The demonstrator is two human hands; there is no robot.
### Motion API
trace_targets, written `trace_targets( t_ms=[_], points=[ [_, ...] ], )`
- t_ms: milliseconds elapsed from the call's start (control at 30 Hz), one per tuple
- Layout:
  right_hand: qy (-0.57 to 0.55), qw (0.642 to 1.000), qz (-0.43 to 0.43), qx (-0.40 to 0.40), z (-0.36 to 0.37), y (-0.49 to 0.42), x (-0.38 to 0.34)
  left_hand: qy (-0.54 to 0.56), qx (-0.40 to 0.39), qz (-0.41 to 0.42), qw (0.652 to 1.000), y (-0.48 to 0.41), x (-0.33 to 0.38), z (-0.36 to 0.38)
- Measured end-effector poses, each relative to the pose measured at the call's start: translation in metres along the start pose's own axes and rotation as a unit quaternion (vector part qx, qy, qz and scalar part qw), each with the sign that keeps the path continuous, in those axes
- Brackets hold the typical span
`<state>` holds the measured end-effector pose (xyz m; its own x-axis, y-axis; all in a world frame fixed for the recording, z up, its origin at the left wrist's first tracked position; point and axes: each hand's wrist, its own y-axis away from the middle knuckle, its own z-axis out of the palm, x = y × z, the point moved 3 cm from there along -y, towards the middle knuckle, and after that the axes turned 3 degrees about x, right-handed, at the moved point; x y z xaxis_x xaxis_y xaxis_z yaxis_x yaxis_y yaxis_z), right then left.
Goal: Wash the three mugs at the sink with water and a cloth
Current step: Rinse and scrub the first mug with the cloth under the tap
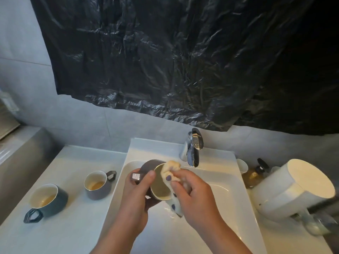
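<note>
Over the white sink point(216, 187), my left hand point(136, 197) grips a grey mug point(148, 166) tilted on its side, its pale inside facing me. My right hand point(192, 191) presses a cream cloth point(169, 168) with dark dots against the mug's rim and inner wall. On the counter to the left stand two more mugs, both upright with brownish liquid at the bottom: a grey mug point(98, 186) nearer the sink and a dark blue-grey mug point(48, 199) further left with its handle toward me.
A chrome tap point(193, 149) rises behind the basin; I see no water running. To the right are a white cup point(242, 165), an amber pump bottle point(254, 176) and a large white appliance point(293, 187). Black plastic sheeting point(183, 61) covers the wall above.
</note>
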<state>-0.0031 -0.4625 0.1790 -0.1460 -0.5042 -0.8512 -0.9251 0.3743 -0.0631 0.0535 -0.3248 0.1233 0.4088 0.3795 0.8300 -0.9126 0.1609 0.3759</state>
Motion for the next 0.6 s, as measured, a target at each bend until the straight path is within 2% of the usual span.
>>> trace_targets(
  t_ms=[100,167,233,267,333,400,433,500,600],
  points=[
    [0.043,0.999,-0.002,0.027,-0.017,0.006,-0.002,0.006,0.015,0.015,1.0,0.004,0.006,0.004],
    [0.061,0.998,-0.027,0.008,-0.025,0.012,-0.005,0.004,0.02,0.025,0.999,0.004,0.01,0.007],
    [0.083,0.994,-0.071,-0.007,-0.028,0.017,-0.011,-0.002,0.02,0.031,0.999,0.007,0.015,0.011],
    [0.105,0.988,-0.114,0.01,-0.029,0.019,-0.015,-0.006,0.018,0.033,0.999,0.009,0.017,0.014],
    [0.18,0.959,-0.205,0.074,-0.029,0.019,-0.023,-0.004,0.01,0.037,0.999,0.013,0.018,0.02],
    [0.27,0.926,-0.25,0.082,-0.021,0.019,-0.027,-0.001,0.005,0.039,0.999,0.018,0.019,0.025],
    [0.3,0.916,-0.257,0.071,-0.017,0.018,-0.028,-0.006,0.001,0.044,0.999,0.02,0.02,0.027],
    [0.302,0.921,-0.245,0.01,-0.012,0.015,-0.03,-0.018,-0.008,0.052,0.998,0.022,0.021,0.028],
    [0.211,0.942,-0.24,-0.104,-0.014,0.012,-0.037,-0.023,-0.021,0.053,0.998,0.02,0.024,0.023]
  ],
)
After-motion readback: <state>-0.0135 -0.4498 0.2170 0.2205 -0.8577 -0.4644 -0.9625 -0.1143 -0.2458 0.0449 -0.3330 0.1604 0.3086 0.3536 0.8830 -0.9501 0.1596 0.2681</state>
